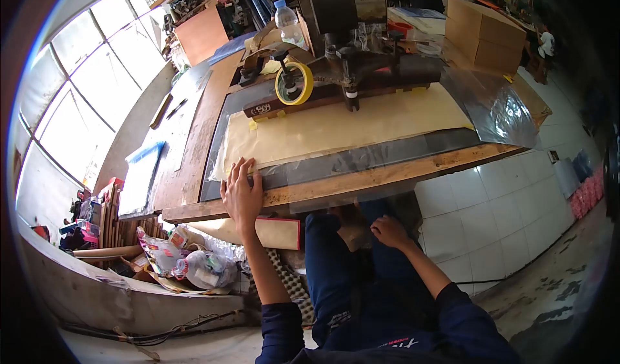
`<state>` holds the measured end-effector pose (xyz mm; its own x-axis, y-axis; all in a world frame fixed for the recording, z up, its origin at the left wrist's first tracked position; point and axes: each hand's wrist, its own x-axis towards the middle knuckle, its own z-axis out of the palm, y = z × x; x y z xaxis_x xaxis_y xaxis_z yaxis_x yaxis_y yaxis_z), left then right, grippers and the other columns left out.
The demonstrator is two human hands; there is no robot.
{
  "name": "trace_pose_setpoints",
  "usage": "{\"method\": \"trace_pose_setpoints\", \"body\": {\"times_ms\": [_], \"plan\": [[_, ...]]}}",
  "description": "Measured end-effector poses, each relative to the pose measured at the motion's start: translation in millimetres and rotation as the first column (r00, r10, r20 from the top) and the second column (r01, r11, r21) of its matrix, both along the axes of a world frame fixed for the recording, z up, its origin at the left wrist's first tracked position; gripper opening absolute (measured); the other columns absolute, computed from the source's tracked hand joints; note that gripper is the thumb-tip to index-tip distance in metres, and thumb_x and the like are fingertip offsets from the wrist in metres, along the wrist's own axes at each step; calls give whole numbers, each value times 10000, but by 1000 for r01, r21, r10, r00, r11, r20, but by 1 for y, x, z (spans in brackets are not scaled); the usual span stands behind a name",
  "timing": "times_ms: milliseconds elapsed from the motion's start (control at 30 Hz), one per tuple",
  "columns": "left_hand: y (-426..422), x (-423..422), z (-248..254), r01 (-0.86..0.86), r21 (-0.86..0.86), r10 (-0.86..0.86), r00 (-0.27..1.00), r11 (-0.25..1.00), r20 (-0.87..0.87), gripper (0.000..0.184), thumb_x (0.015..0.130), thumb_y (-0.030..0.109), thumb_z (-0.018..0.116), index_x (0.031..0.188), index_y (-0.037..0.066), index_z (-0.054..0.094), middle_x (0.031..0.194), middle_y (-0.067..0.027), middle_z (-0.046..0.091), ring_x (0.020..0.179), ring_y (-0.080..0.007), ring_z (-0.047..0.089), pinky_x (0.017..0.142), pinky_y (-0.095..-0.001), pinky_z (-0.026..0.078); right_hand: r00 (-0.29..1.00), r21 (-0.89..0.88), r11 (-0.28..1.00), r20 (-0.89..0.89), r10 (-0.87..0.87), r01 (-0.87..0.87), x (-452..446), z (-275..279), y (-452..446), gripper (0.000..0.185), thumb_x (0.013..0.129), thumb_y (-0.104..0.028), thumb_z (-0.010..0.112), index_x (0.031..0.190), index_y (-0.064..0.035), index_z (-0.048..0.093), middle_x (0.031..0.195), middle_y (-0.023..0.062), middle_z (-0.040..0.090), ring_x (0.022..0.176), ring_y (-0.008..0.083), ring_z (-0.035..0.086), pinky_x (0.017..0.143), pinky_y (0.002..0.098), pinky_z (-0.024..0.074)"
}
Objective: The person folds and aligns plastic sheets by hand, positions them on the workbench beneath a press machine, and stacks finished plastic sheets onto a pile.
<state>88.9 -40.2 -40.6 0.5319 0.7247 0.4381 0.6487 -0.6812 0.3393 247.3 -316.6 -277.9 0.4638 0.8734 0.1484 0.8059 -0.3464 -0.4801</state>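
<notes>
My left hand (243, 193) lies at the front left edge of the wooden table, fingers stretched out, touching the near left corner of a tan paper sheet (349, 126). Clear plastic film shows along the sheet's near edge, over a dark mat (378, 159). Across the sheet's far side sits a dark metal bar (258, 111) of a press-like machine (352, 73), with a roll of yellow tape (295, 83) hanging on it. My right hand (389, 232) rests by my right thigh, fingers curled in, with nothing visible in it.
A clear plastic sheet (510, 115) overhangs the table's right end. Behind stand a cardboard box (483, 35) and a plastic bottle (288, 23). At left lies a plastic-wrapped stack (141, 177); below it are bagged items (205, 268). Other people are at the back.
</notes>
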Motion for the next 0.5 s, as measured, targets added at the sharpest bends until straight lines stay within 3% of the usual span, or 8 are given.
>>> {"method": "trace_pose_setpoints", "body": {"times_ms": [500], "plan": [[0,0,-1,4,19,-4,1000,1000,11,321,864,305,500,1153,192,581,1307,-25,506,1259,-211,414,1064,-442,245,1000,1,1000,23,-21,21,0,2,0,129,825,-189,557,809,-86,634,827,64,610,861,258,567,772,394,458]]}}
